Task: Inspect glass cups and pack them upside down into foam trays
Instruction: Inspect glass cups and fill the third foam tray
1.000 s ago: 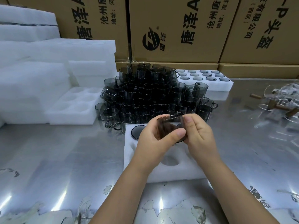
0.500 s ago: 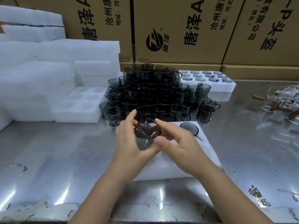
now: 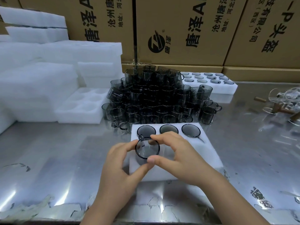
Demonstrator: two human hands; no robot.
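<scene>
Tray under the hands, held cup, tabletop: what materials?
Tray: white foam, matte, soft fuzzy edges; possibly polyethylene.
Cup: smoke-tinted glass, glossy; see-through with a dark rim.
Tabletop: looks like metal sheet, probably stainless; mirror-like reflections.

Gripping a smoky grey glass cup with left hand and right hand over a white foam tray's nine-o'clock side.

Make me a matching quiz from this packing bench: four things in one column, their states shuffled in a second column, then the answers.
Things
1. held cup
2. near foam tray
3. left foam tray
4. far foam tray

States
A. visible pockets all empty
B. three upside-down cups in its back row
C. rows of cup bottoms, beside the cardboard boxes
D. pinched between left hand and right hand

Pairs: 1-D, 2-B, 3-A, 4-C
</scene>
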